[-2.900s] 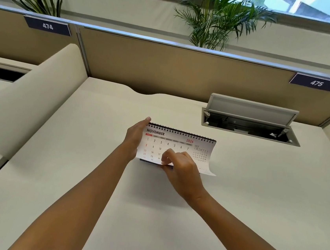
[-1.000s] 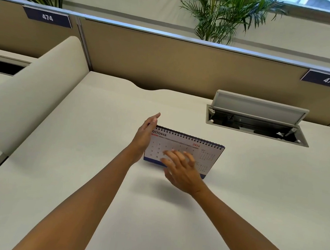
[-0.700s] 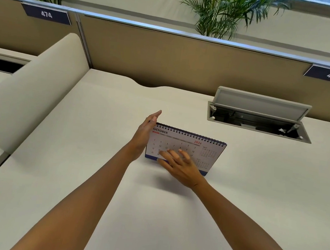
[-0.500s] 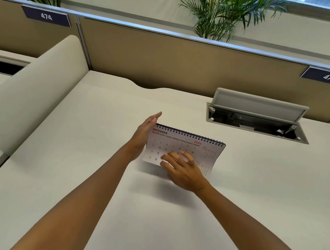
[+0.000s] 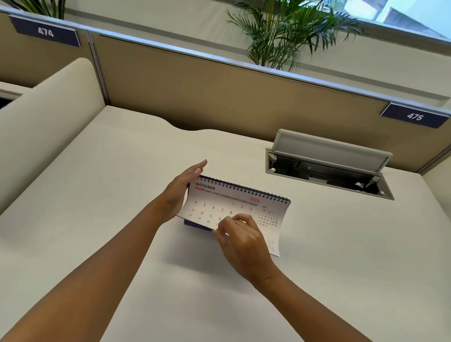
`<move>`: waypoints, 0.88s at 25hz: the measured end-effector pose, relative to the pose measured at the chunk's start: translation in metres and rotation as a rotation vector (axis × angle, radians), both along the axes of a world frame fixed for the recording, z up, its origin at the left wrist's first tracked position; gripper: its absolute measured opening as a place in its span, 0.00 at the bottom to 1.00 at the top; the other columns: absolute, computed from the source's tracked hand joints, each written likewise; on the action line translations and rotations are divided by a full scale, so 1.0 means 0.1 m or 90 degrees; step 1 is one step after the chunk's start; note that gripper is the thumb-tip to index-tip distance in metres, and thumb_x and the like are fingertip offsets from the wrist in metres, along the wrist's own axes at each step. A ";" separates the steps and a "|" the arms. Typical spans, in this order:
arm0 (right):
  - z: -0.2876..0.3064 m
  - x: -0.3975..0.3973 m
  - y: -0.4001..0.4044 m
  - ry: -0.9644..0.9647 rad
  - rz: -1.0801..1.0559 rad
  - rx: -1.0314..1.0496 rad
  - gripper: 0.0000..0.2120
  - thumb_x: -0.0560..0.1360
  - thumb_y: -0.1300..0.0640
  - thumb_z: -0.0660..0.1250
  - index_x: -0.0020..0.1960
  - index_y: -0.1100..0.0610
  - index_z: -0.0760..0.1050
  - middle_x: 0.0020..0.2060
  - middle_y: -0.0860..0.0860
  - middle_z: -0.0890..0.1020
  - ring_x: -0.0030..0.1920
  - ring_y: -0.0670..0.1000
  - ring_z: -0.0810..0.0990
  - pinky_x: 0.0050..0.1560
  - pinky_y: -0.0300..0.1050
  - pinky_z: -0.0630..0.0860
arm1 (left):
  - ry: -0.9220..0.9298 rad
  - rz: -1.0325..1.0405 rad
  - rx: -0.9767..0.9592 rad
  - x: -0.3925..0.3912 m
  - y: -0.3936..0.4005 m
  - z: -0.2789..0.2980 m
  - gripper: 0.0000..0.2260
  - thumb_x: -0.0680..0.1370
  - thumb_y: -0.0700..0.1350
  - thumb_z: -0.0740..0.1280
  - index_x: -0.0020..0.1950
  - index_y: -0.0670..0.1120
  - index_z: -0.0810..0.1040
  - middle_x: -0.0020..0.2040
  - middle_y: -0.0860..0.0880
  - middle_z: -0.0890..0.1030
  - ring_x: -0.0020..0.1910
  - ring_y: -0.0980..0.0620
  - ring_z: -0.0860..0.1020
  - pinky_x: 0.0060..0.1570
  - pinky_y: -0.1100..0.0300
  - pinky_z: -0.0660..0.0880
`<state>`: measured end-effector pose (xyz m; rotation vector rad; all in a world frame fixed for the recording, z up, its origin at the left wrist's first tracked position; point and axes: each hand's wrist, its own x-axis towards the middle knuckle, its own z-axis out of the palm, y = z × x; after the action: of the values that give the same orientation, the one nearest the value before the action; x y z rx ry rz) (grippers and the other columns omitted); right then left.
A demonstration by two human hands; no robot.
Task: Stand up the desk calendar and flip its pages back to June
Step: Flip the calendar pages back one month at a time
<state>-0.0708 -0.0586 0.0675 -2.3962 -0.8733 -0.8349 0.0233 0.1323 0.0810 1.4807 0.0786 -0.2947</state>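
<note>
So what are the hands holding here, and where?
The right hand pinches the October page's bottom edge, lifting it. The left hand steadies the desk calendar's left end.

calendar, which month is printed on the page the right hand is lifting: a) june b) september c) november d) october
d: the heading at the top left of the desk calendar reads OCTOBER, while the right hand pinches that page's lower edge and curls it up, and the left hand steadies the left end.
</note>
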 end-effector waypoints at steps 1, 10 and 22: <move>0.02 -0.03 0.02 0.023 0.009 0.004 0.12 0.71 0.72 0.73 0.43 0.59 0.73 0.28 0.53 0.76 0.27 0.54 0.72 0.44 0.43 0.78 | 0.007 -0.004 0.001 0.01 0.01 0.00 0.16 0.85 0.54 0.55 0.71 0.64 0.71 0.69 0.56 0.73 0.61 0.58 0.73 0.55 0.57 0.70; 0.19 -0.08 0.10 0.305 -0.070 0.154 0.22 0.71 0.66 0.75 0.50 0.48 0.65 0.40 0.43 0.78 0.41 0.47 0.80 0.41 0.41 0.79 | 0.014 -0.017 0.004 0.05 0.03 0.01 0.16 0.82 0.56 0.57 0.69 0.66 0.72 0.69 0.54 0.74 0.61 0.51 0.75 0.49 0.57 0.75; 0.79 0.06 0.02 0.257 -0.080 0.168 0.16 0.67 0.57 0.81 0.51 0.56 0.78 0.46 0.49 0.85 0.42 0.42 0.83 0.44 0.30 0.80 | 0.020 -0.010 0.005 0.07 0.04 0.07 0.18 0.85 0.53 0.55 0.74 0.55 0.72 0.74 0.49 0.71 0.62 0.45 0.76 0.63 0.50 0.73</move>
<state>-0.0647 -0.0569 0.1464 -2.2842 -0.4295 -0.4479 0.0304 0.1359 0.0880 1.4861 0.0926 -0.3306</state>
